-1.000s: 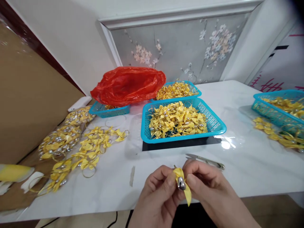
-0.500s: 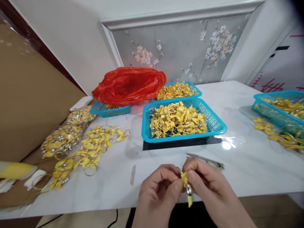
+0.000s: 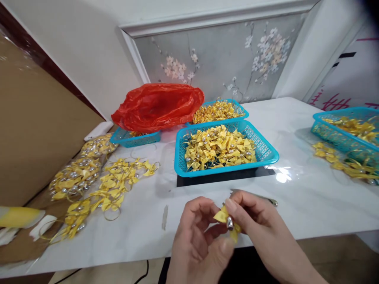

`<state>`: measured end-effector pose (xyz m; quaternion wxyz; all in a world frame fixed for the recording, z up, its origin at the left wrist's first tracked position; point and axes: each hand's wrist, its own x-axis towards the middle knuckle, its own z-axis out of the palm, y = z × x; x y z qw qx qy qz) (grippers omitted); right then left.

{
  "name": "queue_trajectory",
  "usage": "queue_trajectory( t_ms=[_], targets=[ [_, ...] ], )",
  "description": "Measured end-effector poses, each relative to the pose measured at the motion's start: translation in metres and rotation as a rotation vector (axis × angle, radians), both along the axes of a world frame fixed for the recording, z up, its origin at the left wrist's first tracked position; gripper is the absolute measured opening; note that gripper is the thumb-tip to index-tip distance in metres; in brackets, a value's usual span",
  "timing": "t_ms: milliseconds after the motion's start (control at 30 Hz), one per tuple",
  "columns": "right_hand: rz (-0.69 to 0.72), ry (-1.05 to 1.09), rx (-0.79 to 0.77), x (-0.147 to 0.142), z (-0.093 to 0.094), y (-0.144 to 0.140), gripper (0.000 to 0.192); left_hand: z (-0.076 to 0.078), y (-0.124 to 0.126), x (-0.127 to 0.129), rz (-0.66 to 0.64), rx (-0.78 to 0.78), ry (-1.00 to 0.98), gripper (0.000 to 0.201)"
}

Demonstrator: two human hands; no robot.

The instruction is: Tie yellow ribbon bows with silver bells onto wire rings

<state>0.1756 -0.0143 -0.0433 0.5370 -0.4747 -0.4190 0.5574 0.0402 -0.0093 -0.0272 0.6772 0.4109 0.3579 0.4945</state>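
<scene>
Hands: I keep my left hand and right hand together, both pinched on the yellow bow.
Bow: over the near worktop edge; light, soft ribbon, I judge; hold at the silver bead.
Behind: snips, then blue basket.

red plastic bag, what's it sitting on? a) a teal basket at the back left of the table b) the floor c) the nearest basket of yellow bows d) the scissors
a: the red plastic bag lies over a small teal basket at the back left of the table, behind and to the left of the nearest basket of yellow bows.
</scene>
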Motion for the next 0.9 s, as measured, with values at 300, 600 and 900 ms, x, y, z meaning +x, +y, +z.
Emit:
queue_trajectory(
  t_ms=[300, 600, 900],
  targets=[
    [0.081, -0.106, 0.074, 0.004, 0.019, 0.005, 0.042, 0.008, -0.003, 0.002, 0.101, 0.050, 0.178, 0.015],
    [0.091, -0.304, 0.185, 0.014, 0.018, -0.015, 0.011, 0.007, -0.004, -0.006, 0.143, -0.014, 0.141, 0.018],
    [0.039, -0.343, 0.302, 0.013, 0.024, -0.017, 0.016, 0.007, -0.007, -0.008, 0.122, -0.069, 0.161, 0.020]
  ],
)
